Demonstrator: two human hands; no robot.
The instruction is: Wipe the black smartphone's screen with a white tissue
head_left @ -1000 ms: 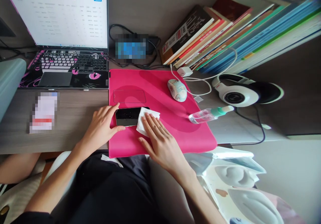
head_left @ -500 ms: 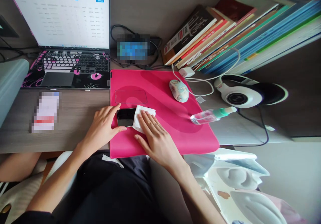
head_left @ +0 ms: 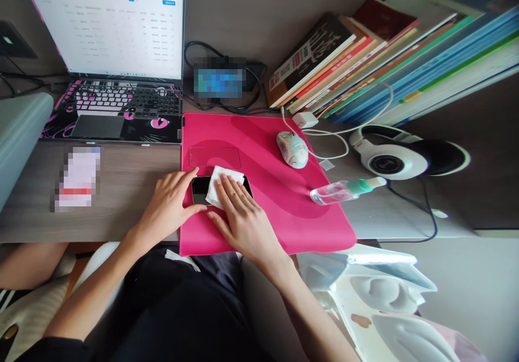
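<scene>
A dark-screened phone [head_left: 199, 190] lies flat on the pink desk mat [head_left: 292, 227]. My left hand [head_left: 168, 204] steadies its left end, with the thumb at the near edge and the fingers at the far corner. Under the flat fingers of my right hand [head_left: 249, 224], a folded white wipe [head_left: 213, 188] is pressed against the screen. The wipe and fingers cover the phone's middle, while its right end shows beyond them. Just behind the phone rests a thin, clear screen protector [head_left: 214, 158] with a dark outline.
A clear spray bottle [head_left: 334, 193] lies on the mat's right side, near a patterned mouse [head_left: 292, 149]. Headphones [head_left: 389, 159], a white cable and leaning books [head_left: 324, 65] occupy the right. An open laptop [head_left: 97, 127] stands at the back left; a blurred-out pale item [head_left: 79, 175] lies before it.
My right hand has slid the wipe left across the phone, uncovering the right end. The left hand keeps its hold. The whole view has shifted slightly.
</scene>
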